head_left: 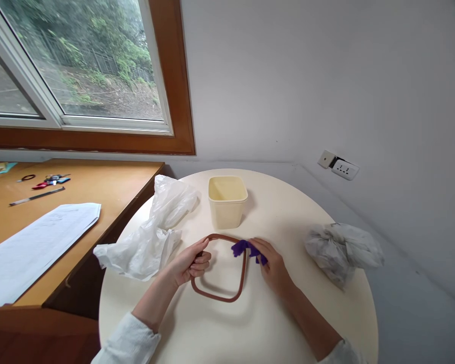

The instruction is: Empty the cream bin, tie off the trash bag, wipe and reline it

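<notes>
A brown, rounded-square ring [217, 298], looking like a bin rim, is held up over the round table. My left hand [191, 263] is closed around its left side. At its upper right corner, my right hand [272, 263] pinches a purple cloth [246, 247], which lies against the ring. Just beyond the ring stands a cream plastic bin [228, 212], upright with its top uncovered. The fingertips of my right hand are partly hidden by the cloth.
A crumpled clear plastic bag [157, 232] lies left on the cream table [227, 338]. Toward the right edge sits a knotted, filled bag [337, 250]. A wooden desk [109, 182] with papers [41, 242], a pen [37, 196] and keys [53, 179] adjoins at left.
</notes>
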`<state>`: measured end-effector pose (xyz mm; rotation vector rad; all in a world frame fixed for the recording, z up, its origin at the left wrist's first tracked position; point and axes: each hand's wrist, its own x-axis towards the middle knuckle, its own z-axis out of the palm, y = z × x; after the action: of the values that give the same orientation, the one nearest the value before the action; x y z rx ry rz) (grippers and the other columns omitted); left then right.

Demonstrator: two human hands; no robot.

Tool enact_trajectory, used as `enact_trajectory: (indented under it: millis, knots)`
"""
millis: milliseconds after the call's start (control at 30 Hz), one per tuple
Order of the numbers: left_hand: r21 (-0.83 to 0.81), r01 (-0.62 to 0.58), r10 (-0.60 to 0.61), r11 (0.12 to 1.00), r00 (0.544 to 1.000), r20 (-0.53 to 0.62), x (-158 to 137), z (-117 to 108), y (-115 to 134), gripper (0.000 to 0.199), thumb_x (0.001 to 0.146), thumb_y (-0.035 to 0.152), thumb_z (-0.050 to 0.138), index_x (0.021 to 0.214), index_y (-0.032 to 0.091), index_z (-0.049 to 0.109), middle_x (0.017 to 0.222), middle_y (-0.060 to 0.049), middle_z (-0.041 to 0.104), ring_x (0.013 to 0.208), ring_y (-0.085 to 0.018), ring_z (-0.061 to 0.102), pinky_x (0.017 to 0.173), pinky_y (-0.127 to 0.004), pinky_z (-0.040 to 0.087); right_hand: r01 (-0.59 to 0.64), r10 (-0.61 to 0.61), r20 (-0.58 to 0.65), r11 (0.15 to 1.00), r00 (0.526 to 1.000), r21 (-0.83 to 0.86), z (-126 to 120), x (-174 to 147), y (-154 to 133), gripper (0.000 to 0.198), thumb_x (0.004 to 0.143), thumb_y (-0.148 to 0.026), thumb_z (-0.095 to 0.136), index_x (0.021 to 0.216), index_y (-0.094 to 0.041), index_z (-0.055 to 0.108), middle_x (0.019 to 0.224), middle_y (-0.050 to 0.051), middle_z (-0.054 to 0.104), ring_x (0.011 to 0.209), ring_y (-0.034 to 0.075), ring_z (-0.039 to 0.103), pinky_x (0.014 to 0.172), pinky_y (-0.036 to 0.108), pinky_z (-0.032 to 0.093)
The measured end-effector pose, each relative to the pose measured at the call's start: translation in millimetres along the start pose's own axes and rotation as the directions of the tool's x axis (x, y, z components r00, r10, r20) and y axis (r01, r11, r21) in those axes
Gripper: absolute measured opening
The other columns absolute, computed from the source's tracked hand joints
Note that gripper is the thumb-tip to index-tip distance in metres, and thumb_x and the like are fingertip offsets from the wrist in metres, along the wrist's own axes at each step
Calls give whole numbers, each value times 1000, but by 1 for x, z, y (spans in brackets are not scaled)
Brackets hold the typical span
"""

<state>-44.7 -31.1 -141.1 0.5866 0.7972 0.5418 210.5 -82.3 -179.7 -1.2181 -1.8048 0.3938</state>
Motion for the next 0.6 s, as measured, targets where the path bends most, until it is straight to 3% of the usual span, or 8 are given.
enact_trajectory:
  millis: [33, 100, 200, 333, 433, 533, 600]
  knots:
    - [-2, 6, -6, 1000, 1000, -5, 0, 0, 0, 25, 83, 41, 53, 75, 20, 41, 43, 10, 22, 35, -3, 13, 33, -13, 5, -126, 132, -58, 987, 990, 98, 1, 1, 3, 36, 85, -17, 41, 117, -19, 57, 116, 10, 60, 108, 23, 55, 93, 41, 44]
    - [7, 26, -26, 1000, 999, -19, 1, 1, 0, 33, 83, 45, 50, 67, 19, 38, 42, 9, 21, 34, -3, 13, 33, -14, 4, -340, 390, -128, 893, 912, 296, 2, 3, 7, 30, 85, -31, 46, 107, -16, 62, 103, 9, 66, 96, 23, 61, 88, 39, 47]
    - [52, 13, -9, 999, 998, -66, 1, 4, -2, 33, 83, 45, 49, 67, 19, 36, 43, 9, 21, 35, -4, 15, 34, -15, 5, -469, 611, -91, 687, 787, 555, 1, 7, 7, 35, 79, -42, 55, 97, -14, 65, 90, 8, 69, 86, 23, 63, 81, 36, 49]
    - [151, -142, 163, 978, 978, -131, 2, 8, -5, 31, 80, 42, 55, 71, 20, 34, 49, 8, 29, 39, -4, 25, 37, -16, 16, -476, 726, 9, 442, 688, 761, -4, 11, 0, 41, 68, -40, 67, 100, -14, 65, 88, 7, 69, 85, 22, 63, 76, 32, 50]
    - [208, -213, 247, 955, 957, -153, 2, 11, -6, 33, 77, 40, 57, 69, 20, 33, 52, 8, 33, 42, -5, 30, 42, -18, 23, -460, 791, 39, 315, 611, 830, -8, 12, -2, 40, 64, -36, 71, 98, -16, 66, 86, 5, 69, 84, 21, 64, 73, 29, 50]
    - [280, -258, 319, 925, 927, -199, 1, 13, -4, 32, 75, 40, 57, 64, 19, 35, 52, 7, 37, 43, -6, 33, 45, -20, 28, -448, 822, 50, 257, 567, 856, -11, 12, -1, 41, 61, -34, 73, 97, -17, 67, 83, 4, 69, 82, 20, 64, 70, 28, 51]
    - [350, -290, 387, 891, 888, -248, 1, 14, -4, 31, 74, 41, 56, 62, 18, 39, 52, 6, 38, 44, -7, 35, 47, -22, 30, -449, 825, 41, 264, 564, 854, -11, 12, 0, 42, 59, -35, 74, 96, -17, 66, 82, 4, 69, 79, 20, 63, 69, 29, 51]
